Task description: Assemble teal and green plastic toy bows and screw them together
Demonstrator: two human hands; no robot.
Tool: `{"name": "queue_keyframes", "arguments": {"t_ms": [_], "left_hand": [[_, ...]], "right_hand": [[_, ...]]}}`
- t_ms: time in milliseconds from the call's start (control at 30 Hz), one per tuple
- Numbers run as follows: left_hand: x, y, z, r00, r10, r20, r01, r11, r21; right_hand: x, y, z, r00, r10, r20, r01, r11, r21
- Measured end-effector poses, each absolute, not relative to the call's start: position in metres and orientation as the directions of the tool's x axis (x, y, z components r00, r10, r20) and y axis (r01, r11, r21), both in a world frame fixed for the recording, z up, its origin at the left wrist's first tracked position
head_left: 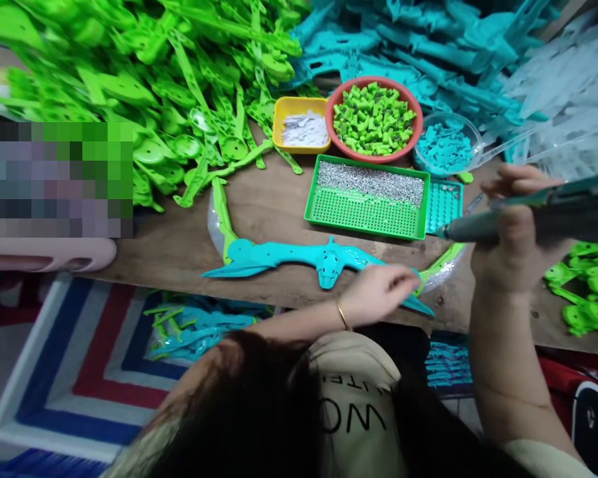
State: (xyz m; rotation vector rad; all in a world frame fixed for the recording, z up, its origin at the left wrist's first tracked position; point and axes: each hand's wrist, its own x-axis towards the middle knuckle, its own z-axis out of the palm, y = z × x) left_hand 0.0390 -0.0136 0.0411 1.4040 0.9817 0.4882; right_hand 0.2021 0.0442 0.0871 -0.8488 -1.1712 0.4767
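A toy bow [279, 253] in teal and green plastic lies across the wooden table in front of me, a clear piece along each green tip. My left hand [379, 292] bends over its right arm, with fingers closed on the bow near the green end. Raised to the right, my right hand [515, 232] grips a dark electric screwdriver [553, 216]. The tool points left, its tip apart from the bow, near a teal tray [446, 204]. Beyond the bow sits a green perforated tray [373, 226] with small silver screws [371, 182].
A red bowl [333, 133] of green pieces, a yellow tub [301, 149] of white pieces and a clear bowl [473, 166] of teal pieces stand behind. Green parts [144, 86], teal parts [403, 60] and clear parts [568, 93] are heaped around. Teal pieces [194, 328] lie below the table edge.
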Motion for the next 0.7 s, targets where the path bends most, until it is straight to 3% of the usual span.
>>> {"name": "queue_keyframes", "arguments": {"t_ms": [33, 100, 167, 267, 400, 700], "left_hand": [[0.027, 0.001, 0.045, 0.475, 0.872, -0.12, 0.365, -0.072, 0.928], [0.014, 0.02, 0.045, 0.491, 0.87, 0.051, 0.545, -0.352, 0.761], [0.016, 0.019, 0.037, 0.649, 0.755, 0.09, 0.549, -0.547, 0.631], [0.034, -0.007, 0.016, 0.815, 0.561, 0.149, 0.412, -0.74, 0.531], [0.049, -0.035, -0.004, 0.798, 0.567, 0.204, 0.448, -0.785, 0.428], [0.054, -0.034, -0.013, 0.731, 0.64, 0.237, 0.531, -0.752, 0.391]], "right_hand": [[0.197, 0.058, 0.084, 0.36, 0.712, 0.603, 0.099, 0.613, -0.784], [0.18, 0.082, 0.071, 0.401, 0.731, 0.552, 0.08, 0.572, -0.816], [0.16, 0.103, 0.054, 0.444, 0.749, 0.493, 0.056, 0.525, -0.849], [0.135, 0.126, 0.031, 0.458, 0.752, 0.474, 0.068, 0.502, -0.862], [0.128, 0.137, 0.014, 0.452, 0.759, 0.47, 0.098, 0.481, -0.871], [0.124, 0.134, 0.012, 0.421, 0.779, 0.465, 0.043, 0.495, -0.868]]}}
